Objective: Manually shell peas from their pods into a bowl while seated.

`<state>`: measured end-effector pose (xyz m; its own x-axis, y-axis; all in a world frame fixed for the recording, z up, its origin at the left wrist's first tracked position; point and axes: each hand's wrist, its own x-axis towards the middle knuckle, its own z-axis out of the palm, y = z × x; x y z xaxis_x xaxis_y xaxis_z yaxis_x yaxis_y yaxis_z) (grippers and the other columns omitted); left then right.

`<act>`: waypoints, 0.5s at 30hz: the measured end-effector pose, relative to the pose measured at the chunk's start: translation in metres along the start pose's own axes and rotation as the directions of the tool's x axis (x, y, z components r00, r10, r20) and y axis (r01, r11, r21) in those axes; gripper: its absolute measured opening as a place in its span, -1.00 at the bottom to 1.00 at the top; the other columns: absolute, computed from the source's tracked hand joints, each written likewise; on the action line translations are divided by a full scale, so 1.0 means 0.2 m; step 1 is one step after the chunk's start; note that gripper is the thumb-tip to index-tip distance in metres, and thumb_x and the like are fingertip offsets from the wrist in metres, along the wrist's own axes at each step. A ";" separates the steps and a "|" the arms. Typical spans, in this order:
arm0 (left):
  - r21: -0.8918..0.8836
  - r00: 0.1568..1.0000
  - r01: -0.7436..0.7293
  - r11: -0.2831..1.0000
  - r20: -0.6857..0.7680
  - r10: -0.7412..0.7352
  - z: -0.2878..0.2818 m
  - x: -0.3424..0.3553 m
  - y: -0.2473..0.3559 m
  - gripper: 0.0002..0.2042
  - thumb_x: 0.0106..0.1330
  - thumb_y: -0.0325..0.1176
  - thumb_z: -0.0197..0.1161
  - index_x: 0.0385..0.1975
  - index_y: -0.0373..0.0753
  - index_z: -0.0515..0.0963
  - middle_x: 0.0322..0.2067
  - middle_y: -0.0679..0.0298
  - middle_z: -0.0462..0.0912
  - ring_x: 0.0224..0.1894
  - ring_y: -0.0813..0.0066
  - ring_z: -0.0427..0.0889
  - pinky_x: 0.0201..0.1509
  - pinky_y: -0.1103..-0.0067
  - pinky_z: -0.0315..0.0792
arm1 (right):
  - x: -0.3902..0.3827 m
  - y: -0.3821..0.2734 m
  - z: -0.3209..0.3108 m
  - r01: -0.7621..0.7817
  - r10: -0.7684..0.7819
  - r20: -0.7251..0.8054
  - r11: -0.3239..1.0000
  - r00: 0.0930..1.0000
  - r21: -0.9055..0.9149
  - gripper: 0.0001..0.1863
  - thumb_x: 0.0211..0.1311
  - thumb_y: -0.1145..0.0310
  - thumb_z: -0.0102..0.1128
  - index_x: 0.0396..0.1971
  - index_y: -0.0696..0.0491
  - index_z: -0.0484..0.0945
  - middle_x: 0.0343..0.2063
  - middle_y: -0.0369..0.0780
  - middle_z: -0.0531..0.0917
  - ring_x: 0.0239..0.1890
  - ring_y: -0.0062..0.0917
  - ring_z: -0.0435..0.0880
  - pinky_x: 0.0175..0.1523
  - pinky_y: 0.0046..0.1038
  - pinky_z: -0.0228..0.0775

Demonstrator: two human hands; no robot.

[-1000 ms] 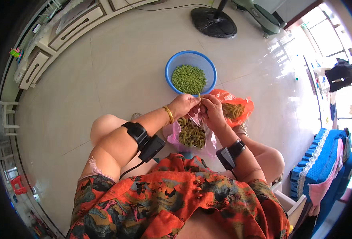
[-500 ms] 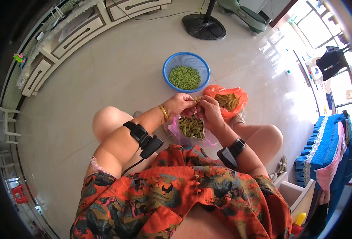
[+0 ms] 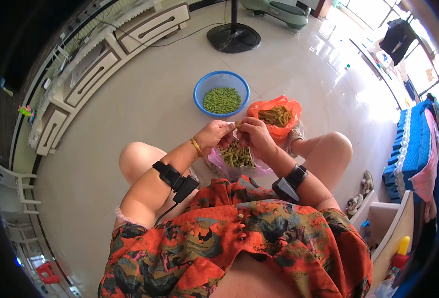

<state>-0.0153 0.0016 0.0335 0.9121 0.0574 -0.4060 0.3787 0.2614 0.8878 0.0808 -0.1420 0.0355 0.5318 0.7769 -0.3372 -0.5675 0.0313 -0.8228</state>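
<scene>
My left hand [image 3: 214, 135] and my right hand [image 3: 257, 137] meet at the fingertips, pinching a yellowish-green bean pod [image 3: 237, 123] between them. Just below them on the floor, between my legs, lies an open pink plastic bag [image 3: 221, 165] filled with green-brown bean pods [image 3: 240, 157]; my fingers cover part of it. Right of the hands, an orange plastic bag [image 3: 274, 132] holds more yellowish pods [image 3: 278, 116]. Beyond them stands a blue mesh basket [image 3: 196, 99] with a heap of shelled green beans [image 3: 222, 101].
A black round stand base [image 3: 233, 37] and a grey-green wheeled thing [image 3: 279, 13] are at the far side. White drawers [image 3: 152, 27] line the far left. A white chair [image 3: 18, 186] stands left. Shoes [image 3: 361, 196], an open white drawer [image 3: 385, 218] and blue quilted cloth [image 3: 400, 149] are at right.
The view has turned, so the basket and bags appear shifted left. Both hands stay together at the pod above the pink bag.
</scene>
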 end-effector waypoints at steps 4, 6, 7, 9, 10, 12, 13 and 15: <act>0.072 0.999 -0.025 0.997 0.024 0.024 0.05 -0.08 0.07 -0.70 0.30 -0.10 0.02 -0.47 -0.20 0.47 -0.64 0.43 0.43 -0.62 0.70 0.37 -0.54 0.76 0.27 | -0.07 -0.02 -0.02 -0.034 0.043 0.104 0.996 0.994 -0.082 -0.89 0.08 0.46 -0.03 -0.51 0.18 0.44 -0.70 -0.27 0.46 -0.75 -0.59 0.43 -0.65 -0.58 0.34; 0.112 0.996 -0.033 0.993 0.090 0.023 0.08 -0.11 0.11 -0.70 0.30 -0.10 0.02 -0.49 -0.19 0.46 -0.66 0.44 0.40 -0.63 0.70 0.34 -0.55 0.75 0.24 | -0.10 -0.04 -0.04 -0.070 0.084 0.187 0.994 0.979 -0.081 -0.84 0.10 0.42 -0.07 -0.52 0.19 0.45 -0.70 -0.24 0.47 -0.77 -0.57 0.43 -0.67 -0.58 0.33; 0.122 0.993 -0.032 0.992 0.118 0.018 0.11 -0.14 0.13 -0.70 0.30 -0.10 0.02 -0.52 -0.19 0.44 -0.67 0.44 0.38 -0.63 0.69 0.35 -0.55 0.74 0.24 | -0.12 -0.04 -0.04 -0.069 0.082 0.224 0.995 0.971 -0.067 -0.82 0.12 0.40 -0.09 -0.52 0.19 0.44 -0.70 -0.22 0.48 -0.78 -0.56 0.43 -0.68 -0.58 0.32; 0.124 0.993 -0.018 0.992 0.114 0.004 0.12 -0.16 0.11 -0.70 0.30 -0.10 0.02 -0.54 -0.19 0.43 -0.66 0.44 0.38 -0.63 0.68 0.34 -0.55 0.73 0.24 | -0.17 -0.07 -0.03 -0.091 0.098 0.263 0.995 0.960 -0.040 -0.82 0.11 0.41 -0.09 -0.52 0.19 0.44 -0.71 -0.21 0.48 -0.79 -0.55 0.42 -0.68 -0.57 0.31; 0.122 0.993 -0.008 0.992 0.120 -0.007 0.12 -0.16 0.10 -0.69 0.30 -0.09 0.02 -0.56 -0.18 0.42 -0.66 0.43 0.38 -0.63 0.67 0.34 -0.55 0.73 0.24 | -0.18 -0.07 -0.03 -0.113 0.113 0.294 0.993 0.949 -0.018 -0.83 0.11 0.42 -0.09 -0.52 0.20 0.44 -0.71 -0.21 0.47 -0.80 -0.55 0.41 -0.69 -0.56 0.31; 0.075 0.994 0.010 0.997 0.106 -0.018 0.11 -0.16 0.06 -0.69 0.30 -0.10 0.02 -0.56 -0.19 0.41 -0.67 0.42 0.37 -0.64 0.66 0.32 -0.56 0.72 0.22 | -0.16 -0.05 -0.04 -0.108 0.117 0.304 0.993 0.945 -0.048 -0.83 0.11 0.42 -0.10 -0.52 0.20 0.44 -0.72 -0.21 0.46 -0.81 -0.55 0.41 -0.70 -0.55 0.29; 0.026 0.995 0.023 0.999 0.101 -0.026 0.11 -0.15 0.04 -0.70 0.30 -0.10 0.02 -0.56 -0.19 0.40 -0.67 0.41 0.36 -0.64 0.65 0.31 -0.56 0.72 0.21 | -0.15 -0.04 -0.05 -0.099 0.120 0.307 0.992 0.944 -0.082 -0.82 0.11 0.43 -0.11 -0.52 0.20 0.44 -0.73 -0.21 0.46 -0.82 -0.54 0.40 -0.71 -0.55 0.28; -0.048 0.994 0.044 0.998 0.105 -0.038 0.11 -0.13 0.00 -0.70 0.30 -0.10 0.02 -0.55 -0.19 0.40 -0.68 0.41 0.34 -0.65 0.65 0.28 -0.56 0.72 0.19 | -0.14 -0.02 -0.05 -0.120 0.136 0.286 0.990 0.948 -0.073 -0.83 0.11 0.43 -0.12 -0.53 0.19 0.43 -0.75 -0.22 0.43 -0.84 -0.56 0.36 -0.71 -0.55 0.26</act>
<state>-0.0366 -0.0206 0.0481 0.9083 -0.0541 -0.4148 0.4102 0.3100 0.8577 0.0748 -0.1705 0.0438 0.2471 0.9211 -0.3009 -0.5796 -0.1084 -0.8077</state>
